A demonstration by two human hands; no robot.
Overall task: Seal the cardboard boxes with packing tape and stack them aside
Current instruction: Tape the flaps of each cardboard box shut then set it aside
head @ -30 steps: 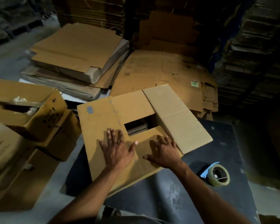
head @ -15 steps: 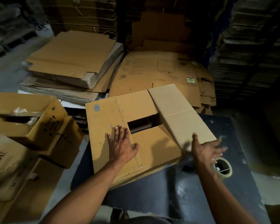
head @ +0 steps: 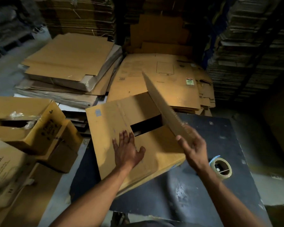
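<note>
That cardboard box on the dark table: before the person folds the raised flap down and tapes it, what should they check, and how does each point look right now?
1. Cardboard box resting on the dark table: ok.
2. Left hand flat on the near flaps, pressing them down: ok.
3. Right hand holding the raised flap at its near end: ok.
4. All flaps closed: not ok; a dark gap shows in the middle.
5. Packing tape roll on the table beside the right hand: ok.
6. Tape left on the roll: cannot tell.
</note>
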